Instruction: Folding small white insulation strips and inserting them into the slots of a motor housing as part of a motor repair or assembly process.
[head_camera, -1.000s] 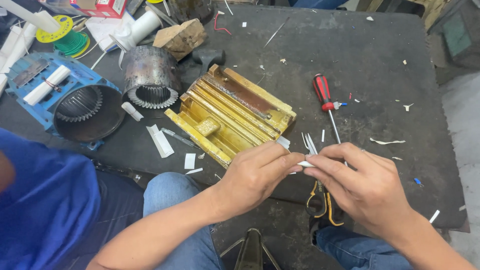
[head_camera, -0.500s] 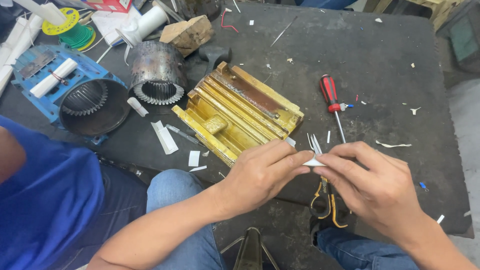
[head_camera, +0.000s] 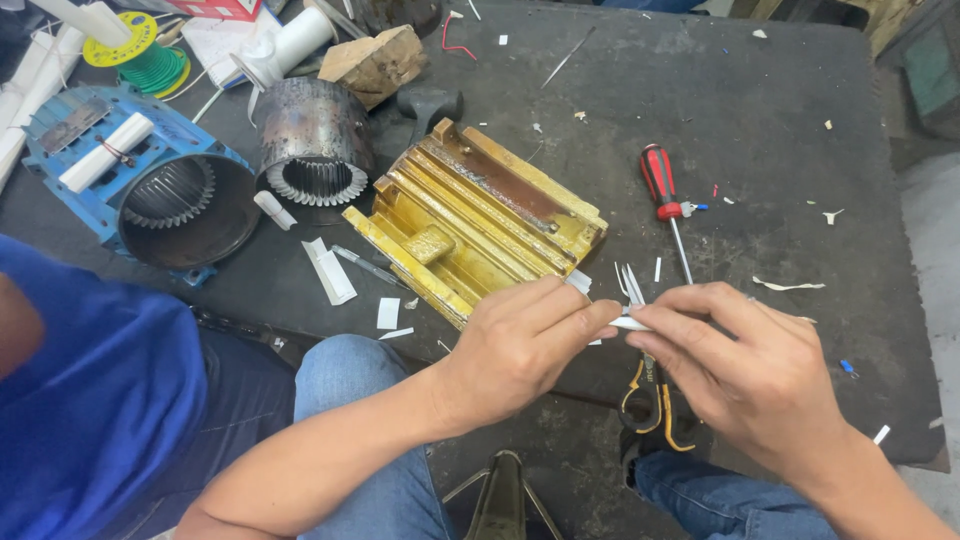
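Near the table's (head_camera: 760, 110) left edge lies a blue motor housing (head_camera: 150, 190), then a yellow metal block (head_camera: 480, 220). At the near edge, the left hand (head_camera: 520, 345) and right hand (head_camera: 750, 370) both pinch one small white paper strip (head_camera: 628, 323), above yellow-handled scissors (head_camera: 650, 400).

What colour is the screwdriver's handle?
Red and black. The screwdriver lies on the dark table, seen in the head view.
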